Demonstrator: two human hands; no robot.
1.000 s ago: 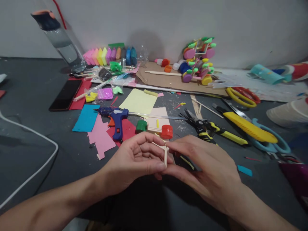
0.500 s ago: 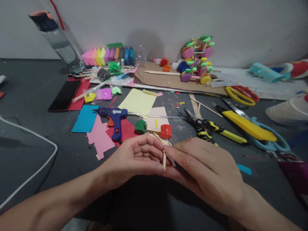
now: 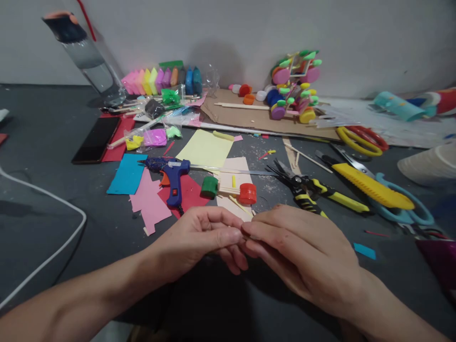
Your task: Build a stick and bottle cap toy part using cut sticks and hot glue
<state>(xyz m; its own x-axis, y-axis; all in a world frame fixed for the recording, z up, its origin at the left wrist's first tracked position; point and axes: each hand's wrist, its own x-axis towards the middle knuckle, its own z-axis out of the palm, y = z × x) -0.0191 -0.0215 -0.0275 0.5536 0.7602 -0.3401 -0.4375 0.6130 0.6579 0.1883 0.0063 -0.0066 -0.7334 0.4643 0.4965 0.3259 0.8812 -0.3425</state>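
Observation:
My left hand (image 3: 204, 235) and my right hand (image 3: 309, 256) meet fingertip to fingertip above the dark table. Both are closed in a pinch around a short wooden stick, which the fingers now hide almost wholly. Just beyond them lies a small build of pale sticks (image 3: 228, 189), with a green bottle cap (image 3: 209, 187) at its left end and a red bottle cap (image 3: 248, 194) at its right. A yellow strip (image 3: 233, 181) stands out on the sticks. Under the build is a pale pink paper sheet (image 3: 242, 166).
A blue glue gun (image 3: 174, 178) rests on coloured paper at left. Black-and-yellow pliers (image 3: 299, 183), a yellow cutter (image 3: 374, 186) and scissors (image 3: 359, 141) lie at right. Behind stand a water bottle (image 3: 92, 66), clay packets (image 3: 153, 81) and colourful wheeled models (image 3: 294, 90) on cardboard (image 3: 231, 114).
The short stick, upright between my hands before, has turned out of sight among the fingers. My left thumb has risen and both hands' fingertips have closed together. The view has shifted slightly.

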